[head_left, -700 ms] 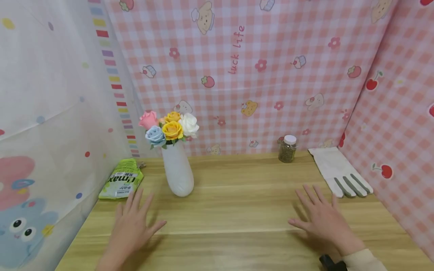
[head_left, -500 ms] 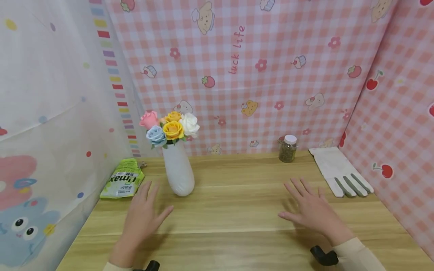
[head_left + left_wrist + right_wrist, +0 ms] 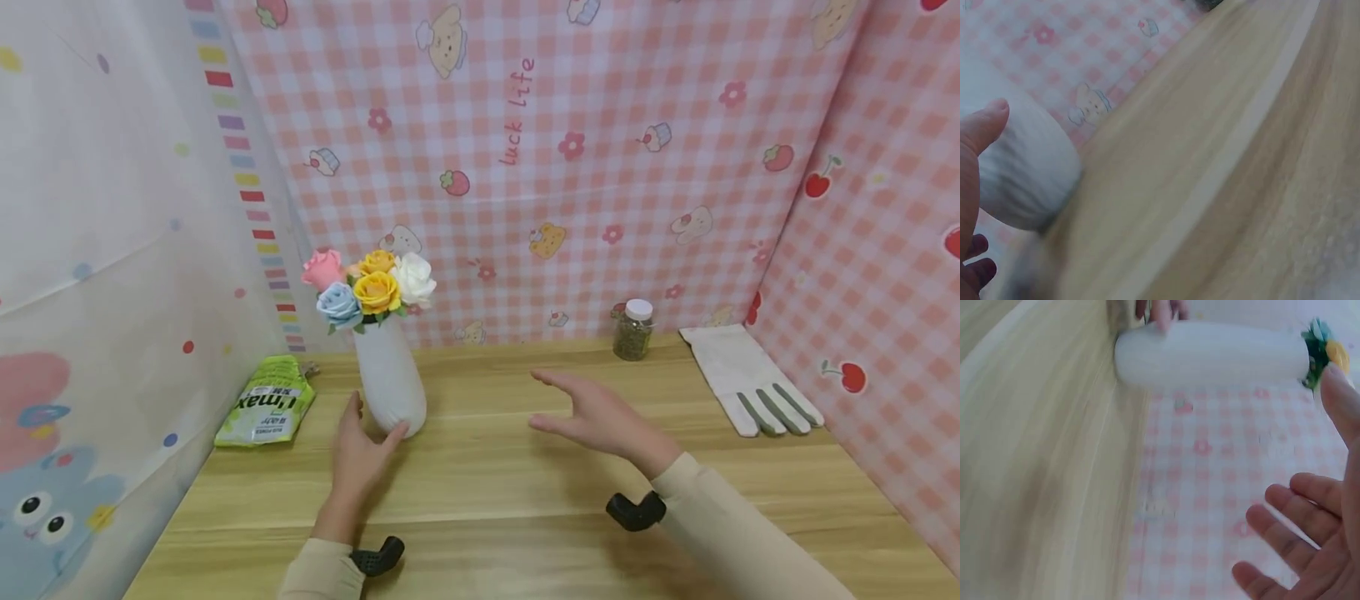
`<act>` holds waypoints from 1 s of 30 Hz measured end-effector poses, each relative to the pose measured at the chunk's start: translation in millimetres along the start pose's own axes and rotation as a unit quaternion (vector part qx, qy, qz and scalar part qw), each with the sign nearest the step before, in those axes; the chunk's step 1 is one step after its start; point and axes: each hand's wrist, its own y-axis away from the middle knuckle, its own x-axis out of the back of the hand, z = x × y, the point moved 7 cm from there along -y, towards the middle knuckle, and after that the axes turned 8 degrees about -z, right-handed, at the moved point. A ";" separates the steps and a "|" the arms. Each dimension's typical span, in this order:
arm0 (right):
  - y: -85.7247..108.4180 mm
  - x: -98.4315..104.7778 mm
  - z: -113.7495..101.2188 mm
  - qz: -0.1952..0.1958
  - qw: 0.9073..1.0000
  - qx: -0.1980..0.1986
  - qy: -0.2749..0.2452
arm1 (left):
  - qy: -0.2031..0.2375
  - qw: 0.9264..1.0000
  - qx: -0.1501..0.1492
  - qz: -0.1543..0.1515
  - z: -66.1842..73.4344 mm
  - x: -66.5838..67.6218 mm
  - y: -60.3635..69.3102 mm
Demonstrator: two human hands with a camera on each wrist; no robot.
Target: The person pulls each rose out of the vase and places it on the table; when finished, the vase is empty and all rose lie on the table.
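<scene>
A white vase (image 3: 393, 379) stands upright on the wooden table, with pink, blue, yellow and white roses (image 3: 377, 287) in its mouth. Around the left side of its base lies my left hand (image 3: 362, 454), thumb across the vase's lower front and fingers spread at its left; whether the thumb touches it I cannot tell. In the left wrist view the vase (image 3: 1029, 156) shows beside the thumb, with fingertips (image 3: 979, 269) below. My right hand (image 3: 596, 417) hovers right of the vase, holding nothing, thumb and fingers apart and pointing toward it.
A green packet (image 3: 268, 402) lies at the table's left edge. At the back right stand a small white-capped jar (image 3: 633, 331) and a white glove with grey-striped fingers (image 3: 750, 379). Patterned cloth (image 3: 495, 200) walls off the back and both sides.
My left hand has moved right and forward, up to the vase's base. My right hand has swung left toward the vase and turned sideways. The vase has not visibly moved.
</scene>
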 end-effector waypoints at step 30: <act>-163.9 -8.8 -105.3 0.067 0.960 0.036 -0.268 | 0.040 0.999 -0.025 -0.012 -12.7 -15.4 -10.8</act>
